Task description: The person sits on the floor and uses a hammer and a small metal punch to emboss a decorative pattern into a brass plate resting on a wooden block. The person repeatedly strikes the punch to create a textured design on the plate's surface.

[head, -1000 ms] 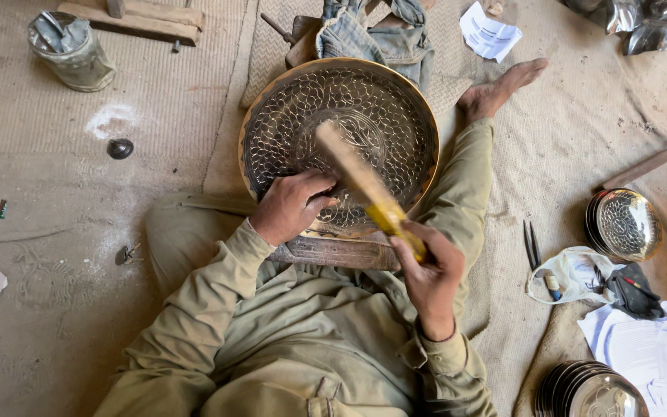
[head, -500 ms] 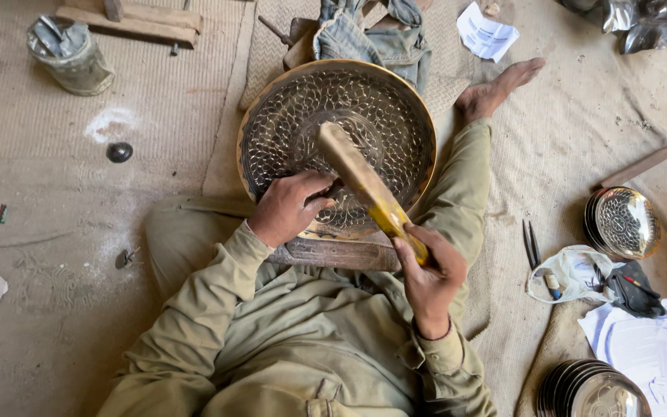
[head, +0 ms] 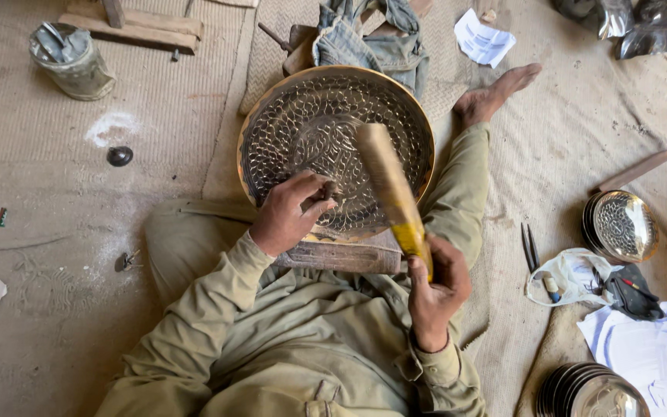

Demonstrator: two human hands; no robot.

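- The person sits on the floor with a big round metal tray (head: 303, 131) leaning in front of them. The tray is shiny and has tiny bumps and a flower-like pattern all over it.
- The tray's lower edge rests on a wooden block (head: 341, 256) that lies across the person's lap.
- The left hand (head: 287, 212) is on the tray, near the middle. Its fingers (head: 314, 188) are pressed together, pinching a small dark metal punch (head: 332, 189) with its tip on the tray.
- The right hand (head: 435, 287) is just below the tray. Its fingers are wrapped tight around the yellow end of a wooden mallet (head: 390, 185).
- The mallet points up over the tray and looks blurry.
- The person's bare foot (head: 496, 94) sticks out past the tray, on the woven mat (head: 565, 154).
- On the right lie a small patterned bowl (head: 621, 225), white papers (head: 646, 351) and a stack of metal plates (head: 592, 392).
- Far to the left stands a grey can (head: 71, 58) full of tools, near a small dark knob (head: 120, 156).
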